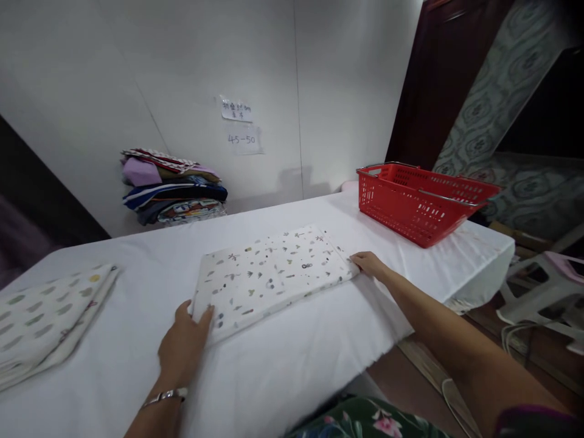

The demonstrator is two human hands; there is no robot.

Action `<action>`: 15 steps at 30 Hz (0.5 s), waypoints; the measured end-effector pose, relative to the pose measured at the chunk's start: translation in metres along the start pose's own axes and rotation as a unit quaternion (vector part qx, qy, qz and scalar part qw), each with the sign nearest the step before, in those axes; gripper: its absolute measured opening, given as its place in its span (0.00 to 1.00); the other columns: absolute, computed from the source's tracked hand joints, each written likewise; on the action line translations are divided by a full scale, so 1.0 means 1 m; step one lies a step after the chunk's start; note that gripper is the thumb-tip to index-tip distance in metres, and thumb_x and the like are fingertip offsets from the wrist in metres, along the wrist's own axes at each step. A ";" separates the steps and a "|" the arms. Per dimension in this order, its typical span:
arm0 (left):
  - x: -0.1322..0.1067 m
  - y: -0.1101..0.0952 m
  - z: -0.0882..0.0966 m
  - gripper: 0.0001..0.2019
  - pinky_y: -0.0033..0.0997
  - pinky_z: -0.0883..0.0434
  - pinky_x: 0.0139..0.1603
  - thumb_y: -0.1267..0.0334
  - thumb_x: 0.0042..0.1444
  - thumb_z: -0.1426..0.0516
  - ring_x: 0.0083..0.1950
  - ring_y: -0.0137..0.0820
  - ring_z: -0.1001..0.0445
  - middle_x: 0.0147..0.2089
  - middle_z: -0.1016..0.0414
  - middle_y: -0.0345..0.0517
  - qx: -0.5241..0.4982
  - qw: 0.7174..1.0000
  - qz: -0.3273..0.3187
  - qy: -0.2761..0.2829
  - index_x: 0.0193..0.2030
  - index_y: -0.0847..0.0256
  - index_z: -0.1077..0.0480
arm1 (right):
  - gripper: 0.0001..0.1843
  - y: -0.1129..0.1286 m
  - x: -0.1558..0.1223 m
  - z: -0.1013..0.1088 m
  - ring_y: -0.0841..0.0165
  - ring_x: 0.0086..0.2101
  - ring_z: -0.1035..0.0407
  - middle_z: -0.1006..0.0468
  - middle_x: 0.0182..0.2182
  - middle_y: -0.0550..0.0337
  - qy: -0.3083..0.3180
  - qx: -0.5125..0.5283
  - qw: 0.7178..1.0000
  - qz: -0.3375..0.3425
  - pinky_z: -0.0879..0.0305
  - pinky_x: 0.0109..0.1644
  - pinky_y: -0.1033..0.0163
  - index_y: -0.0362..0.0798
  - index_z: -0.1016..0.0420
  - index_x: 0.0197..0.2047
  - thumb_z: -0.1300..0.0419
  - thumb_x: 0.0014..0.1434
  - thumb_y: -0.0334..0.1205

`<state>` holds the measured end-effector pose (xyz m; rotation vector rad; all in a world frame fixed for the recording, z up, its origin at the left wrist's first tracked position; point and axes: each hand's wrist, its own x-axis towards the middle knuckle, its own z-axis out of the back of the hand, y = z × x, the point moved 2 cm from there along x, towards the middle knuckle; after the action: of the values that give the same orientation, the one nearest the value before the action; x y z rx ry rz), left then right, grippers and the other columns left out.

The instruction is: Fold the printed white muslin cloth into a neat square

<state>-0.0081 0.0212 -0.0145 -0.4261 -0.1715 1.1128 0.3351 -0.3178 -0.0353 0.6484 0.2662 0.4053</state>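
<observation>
A white folded cloth [274, 274] with small grey, green and black prints lies flat on the table in front of me. At its near left corner is my left hand [185, 340], the thumb on top and the other fingers at the left edge, gripping the cloth. My right hand [368, 264] pinches the right-hand corner between thumb and fingers. The undersides of both grips are hidden. Over to the left lies another folded white cloth [50, 310] with leaf-like prints, apart from my hands.
The table wears a white tablecloth [137, 322]. A red plastic basket [410, 207] with metal handles stands at the back right. Stacked folded fabrics [176, 188] rise by the wall at back left. Paper signs [244, 140] hang there. A pale plastic stool [538, 292] is beyond the right edge.
</observation>
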 end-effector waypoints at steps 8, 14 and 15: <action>-0.001 0.001 -0.003 0.34 0.42 0.31 0.42 0.40 0.56 0.57 0.46 0.49 0.27 0.51 0.28 0.59 0.016 1.000 -0.013 -0.015 0.62 0.62 0.48 | 0.18 0.012 0.006 -0.003 0.69 0.22 0.32 0.25 0.21 0.58 0.038 -0.102 0.994 -0.023 0.42 0.28 0.67 0.44 0.24 0.35 0.45 0.56 0.50; 0.003 0.004 -0.002 0.36 0.42 0.31 0.41 0.39 0.55 0.56 0.45 0.48 0.26 0.50 0.27 0.57 0.003 1.000 -0.018 -0.019 0.64 0.61 0.50 | 0.14 0.009 0.008 -0.009 0.64 0.33 0.30 0.23 0.33 0.52 0.014 -0.164 0.986 0.006 0.45 0.31 0.66 0.43 0.25 0.35 0.43 0.55 0.46; 0.004 0.006 -0.002 0.36 0.42 0.31 0.41 0.39 0.55 0.56 0.46 0.48 0.27 0.50 0.27 0.58 0.003 1.000 -0.016 -0.020 0.64 0.61 0.50 | 0.13 0.009 0.007 -0.010 0.65 0.34 0.30 0.23 0.33 0.53 0.011 -0.169 0.985 0.012 0.46 0.31 0.66 0.44 0.25 0.34 0.43 0.55 0.46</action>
<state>-0.0106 0.0266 -0.0187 -0.3957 -0.2093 1.0897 0.3353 -0.3035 -0.0381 0.3142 0.2035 0.4689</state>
